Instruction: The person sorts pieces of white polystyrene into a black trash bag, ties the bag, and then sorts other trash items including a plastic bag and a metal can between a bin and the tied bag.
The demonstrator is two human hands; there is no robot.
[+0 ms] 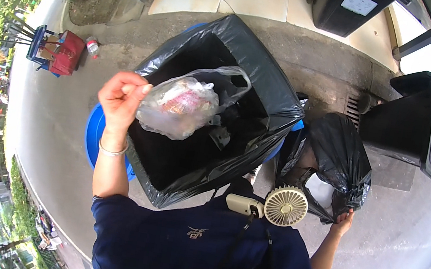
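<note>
My left hand [122, 97] pinches a clear plastic bag [182, 106], which shows pinkish and whitish contents. Beneath it gapes a large bin lined with a black plastic bag [261, 66]; the liner folds over the rim. A small scrap [220, 137] lies inside the dark bin. Off to the right, my right hand [342, 222] grips the gathered edge of a black garbage bag [338, 153]. Something white [319, 189] shows through an opening in that bag. The rest of its contents are hidden.
A blue round tub [93, 133] stands left of the lined bin. Further left are a red bag [68, 54] and a plastic bottle [92, 47]. A black wheeled bin [401, 120] lies tipped at right, near a drain grate [351, 111]. A handheld fan [286, 205] hangs at my chest.
</note>
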